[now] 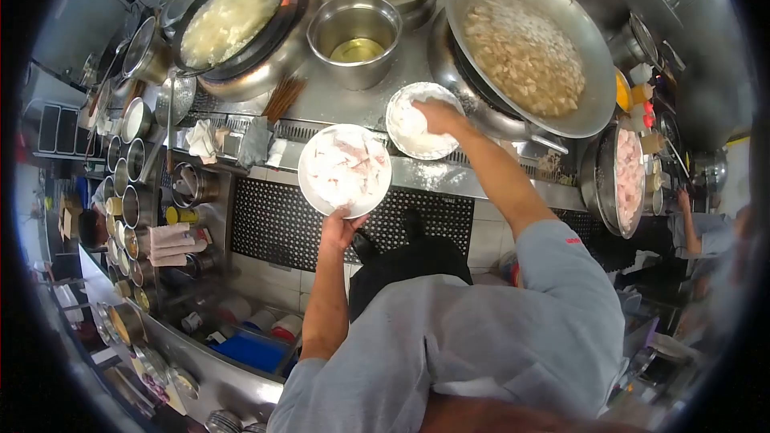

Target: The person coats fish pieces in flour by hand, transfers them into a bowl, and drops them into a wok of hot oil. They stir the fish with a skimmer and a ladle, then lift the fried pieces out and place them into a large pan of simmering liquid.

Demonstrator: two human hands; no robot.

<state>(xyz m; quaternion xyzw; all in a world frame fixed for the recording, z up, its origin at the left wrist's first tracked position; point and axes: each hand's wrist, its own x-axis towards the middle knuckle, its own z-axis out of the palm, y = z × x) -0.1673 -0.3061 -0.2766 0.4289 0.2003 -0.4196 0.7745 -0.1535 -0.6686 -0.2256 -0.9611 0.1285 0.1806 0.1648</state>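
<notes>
My left hand [345,224] grips the near rim of a white bowl [306,184], holding it over the counter's front edge. Inside lie pale strips [350,160], perhaps raw meat or fish, coated in white powder. To the right, a second white bowl [393,138] of white powder [411,122], like flour or starch, sits at the counter edge. My right hand [439,116] reaches into this powder from the right; its fingertips are hidden, so their closure cannot be made out.
A wok [275,12] of bubbling pale food stands back left, flame behind it. A large pan [589,108] of meat pieces in liquid is back right. Between them is a metal pot [353,72] of yellowish liquid. Pink meat chunks [630,176] fill a right-hand container. A person [706,232] stands far right.
</notes>
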